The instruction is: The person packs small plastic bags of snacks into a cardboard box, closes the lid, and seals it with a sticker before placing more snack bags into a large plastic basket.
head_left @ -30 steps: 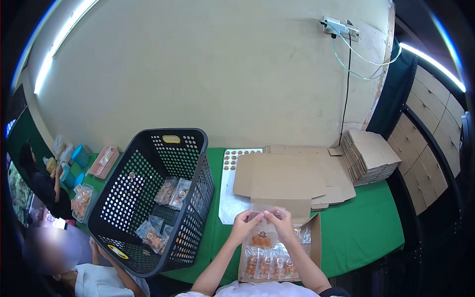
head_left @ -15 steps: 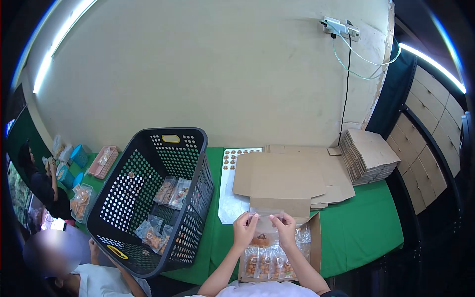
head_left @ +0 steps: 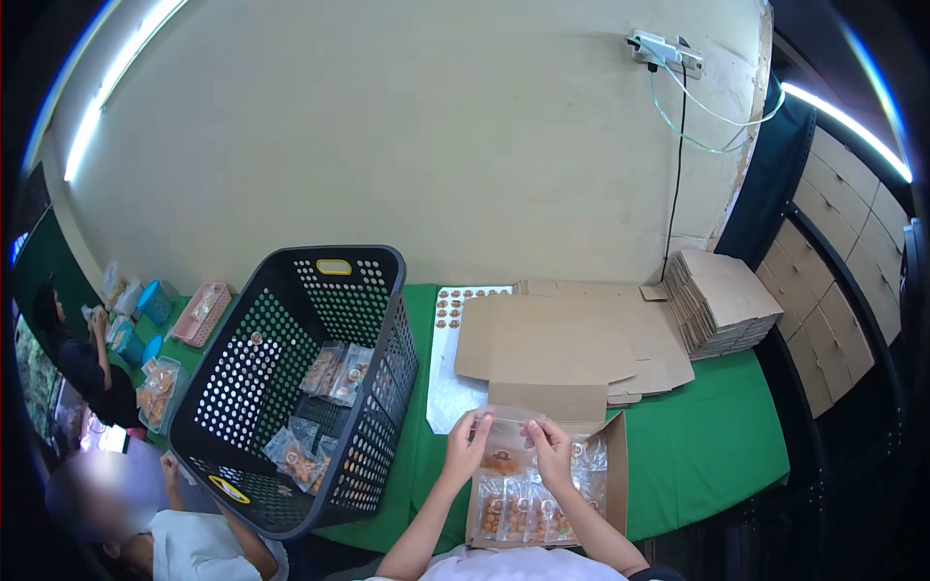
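A clear plastic packet (head_left: 504, 447) with orange snack pieces and a round label hangs between my two hands. My left hand (head_left: 467, 447) pinches its upper left corner, and my right hand (head_left: 552, 453) pinches its upper right side. Beneath them an open cardboard box (head_left: 617, 474) holds several similar snack packets (head_left: 518, 513) in rows. Its raised lid flap (head_left: 547, 399) lies toward the flat cardboard behind.
A large dark perforated basket (head_left: 392, 387) with snack packets stands left. Behind the box lie flat cardboard sheets (head_left: 552, 339), a sticker sheet (head_left: 450, 387) and a folded carton stack (head_left: 722, 300). Two people (head_left: 208, 542), (head_left: 82, 363) are at the left.
Both hands have shifted slightly left with the packet, which now tilts a little. The nearby person's hand at the left has moved up slightly.
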`<state>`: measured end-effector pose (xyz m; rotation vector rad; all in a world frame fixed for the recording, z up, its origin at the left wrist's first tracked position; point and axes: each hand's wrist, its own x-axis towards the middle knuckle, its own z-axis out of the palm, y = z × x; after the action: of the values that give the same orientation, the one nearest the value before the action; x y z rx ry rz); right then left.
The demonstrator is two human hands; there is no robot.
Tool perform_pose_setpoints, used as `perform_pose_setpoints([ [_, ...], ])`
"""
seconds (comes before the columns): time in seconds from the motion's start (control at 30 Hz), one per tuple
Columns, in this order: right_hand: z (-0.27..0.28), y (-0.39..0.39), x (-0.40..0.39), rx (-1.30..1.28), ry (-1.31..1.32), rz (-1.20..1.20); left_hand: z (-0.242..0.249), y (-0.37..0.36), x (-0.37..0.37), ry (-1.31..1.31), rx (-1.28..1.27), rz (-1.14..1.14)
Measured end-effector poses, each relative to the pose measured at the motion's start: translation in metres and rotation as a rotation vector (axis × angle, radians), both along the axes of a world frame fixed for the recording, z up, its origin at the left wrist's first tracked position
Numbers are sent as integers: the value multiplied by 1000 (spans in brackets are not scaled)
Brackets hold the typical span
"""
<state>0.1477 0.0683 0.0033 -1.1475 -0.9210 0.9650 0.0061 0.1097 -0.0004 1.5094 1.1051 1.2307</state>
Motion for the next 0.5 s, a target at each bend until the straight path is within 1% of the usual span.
perform_pose_setpoints([
  [0.07,1,-2,-2,-6,-80,-52,6,-6,4,91,119,97],
  [0.1,2,-2,-3,-5,-121,-79,9,-9,5,205,233,90],
  [0.17,7,-4,-10,-1,-172,-35,11,-16,8,434,460,76],
  [0.2,8,-5,-14,0,-197,-12,10,-17,10,306,382,39],
  [0.27,3,-3,-19,121,-242,110,3,-18,16,49,223,-32],
  [0.3,2,-2,-21,182,-265,170,-4,-17,14,49,176,37],
  [0.4,11,-1,-24,143,-282,129,-10,-11,9,-213,-73,22],
  [0.43,2,2,-25,114,-161,42,-1,-15,7,-276,-106,9],
  [0.5,5,9,-22,136,-272,-70,-2,-15,1,-276,-139,-19],
])
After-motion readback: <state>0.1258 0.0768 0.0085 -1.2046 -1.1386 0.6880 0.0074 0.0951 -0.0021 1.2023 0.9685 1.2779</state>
